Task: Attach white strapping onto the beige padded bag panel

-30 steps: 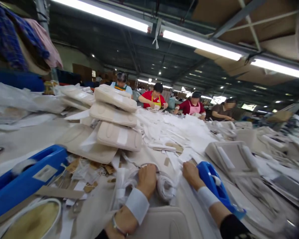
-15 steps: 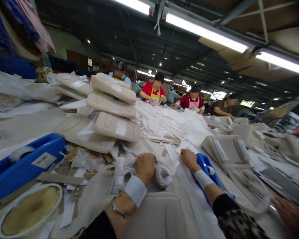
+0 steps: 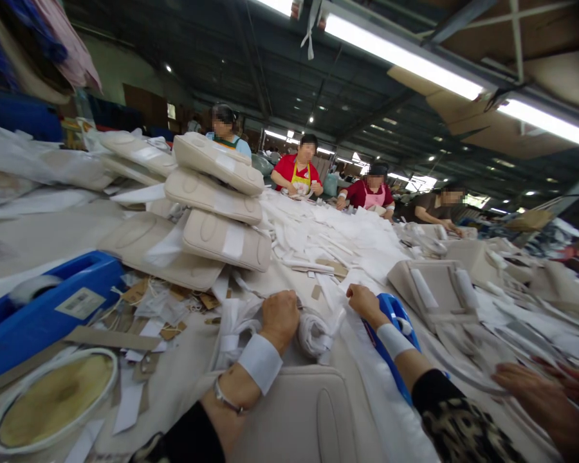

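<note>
The left hand is curling closed on white strips near the table's front edge; the right hand is resting beside a white roll, its grip hidden; keeping the strips flat and untangled looks wise. A blue dispenser is crowding the right wrist; stacked pads and scraps are cluttering the left; another person's hand is reaching in at the right edge.
</note>
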A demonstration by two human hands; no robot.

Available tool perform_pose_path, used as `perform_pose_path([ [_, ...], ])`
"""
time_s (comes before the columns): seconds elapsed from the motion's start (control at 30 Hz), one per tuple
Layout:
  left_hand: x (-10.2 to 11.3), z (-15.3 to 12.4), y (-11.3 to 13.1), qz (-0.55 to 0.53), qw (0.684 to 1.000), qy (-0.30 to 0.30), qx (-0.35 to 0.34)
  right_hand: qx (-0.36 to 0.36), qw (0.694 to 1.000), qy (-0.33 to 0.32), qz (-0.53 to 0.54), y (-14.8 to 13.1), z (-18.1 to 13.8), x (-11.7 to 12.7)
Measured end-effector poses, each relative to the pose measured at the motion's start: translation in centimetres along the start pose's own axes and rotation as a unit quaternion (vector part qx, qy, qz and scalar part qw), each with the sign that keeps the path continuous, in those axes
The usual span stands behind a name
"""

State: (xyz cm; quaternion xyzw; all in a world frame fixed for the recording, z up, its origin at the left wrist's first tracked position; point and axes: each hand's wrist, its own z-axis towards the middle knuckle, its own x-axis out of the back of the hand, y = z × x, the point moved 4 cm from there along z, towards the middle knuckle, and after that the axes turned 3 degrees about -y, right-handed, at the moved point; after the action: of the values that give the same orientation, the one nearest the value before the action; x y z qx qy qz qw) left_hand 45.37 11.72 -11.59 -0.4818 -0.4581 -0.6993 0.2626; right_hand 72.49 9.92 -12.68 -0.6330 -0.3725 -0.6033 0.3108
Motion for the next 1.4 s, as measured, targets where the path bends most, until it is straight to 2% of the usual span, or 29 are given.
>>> perform_pose_path([
  [0.3,0.1,0.0,0.0,0.010,1.000,0.019,-0.009,0.031,0.999,0.006,-0.027,-0.2,-0.7,0.6],
  [0.53,-0.1,0.1,0.0,0.006,1.000,0.021,-0.012,0.072,0.992,-0.085,-0.059,0.7,-3.2,-1.5],
  [0.67,-0.1,0.1,0.0,0.007,1.000,0.022,-0.011,0.071,0.989,-0.098,-0.083,0.6,-3.6,-2.1],
  [1.03,0.0,0.0,0.0,-0.006,1.000,0.023,-0.010,0.082,0.991,-0.073,-0.082,1.1,-3.8,-1.7],
  [1.23,0.1,-0.2,-0.1,-0.040,0.999,0.014,-0.004,0.089,0.994,-0.026,-0.061,1.2,-4.0,-0.8],
  [1.4,0.1,-0.1,0.0,-0.107,0.994,-0.008,0.001,0.070,0.997,0.033,-0.020,2.8,-3.9,0.4],
])
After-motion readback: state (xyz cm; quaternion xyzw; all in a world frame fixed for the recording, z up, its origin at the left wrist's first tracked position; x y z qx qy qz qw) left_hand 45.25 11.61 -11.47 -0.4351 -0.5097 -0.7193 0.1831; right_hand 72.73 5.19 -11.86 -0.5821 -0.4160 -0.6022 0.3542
